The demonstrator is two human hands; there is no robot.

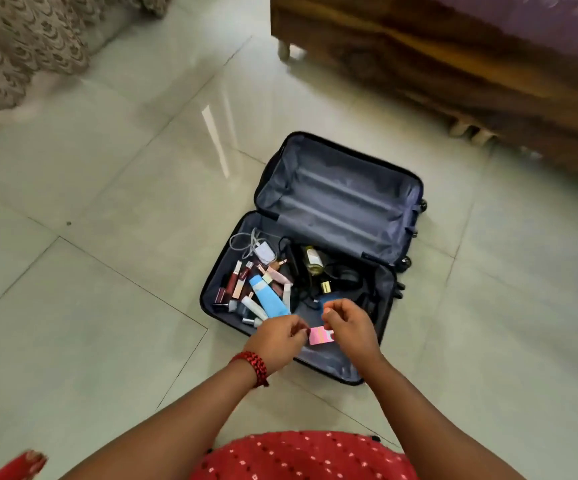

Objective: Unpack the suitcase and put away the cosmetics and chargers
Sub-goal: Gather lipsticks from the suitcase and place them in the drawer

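Head view, our left hand (278,337) and right hand (349,327) over the open black suitcase (339,195), curled fingers (336,306) pinch a small pink box (320,336)

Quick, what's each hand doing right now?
Left hand: pinching the pink box.
Right hand: pinching the same box's other end.

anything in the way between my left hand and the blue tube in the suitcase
Nothing visible. The blue tube lies uncovered on top of the pile in the open suitcase, just beyond the left hand.
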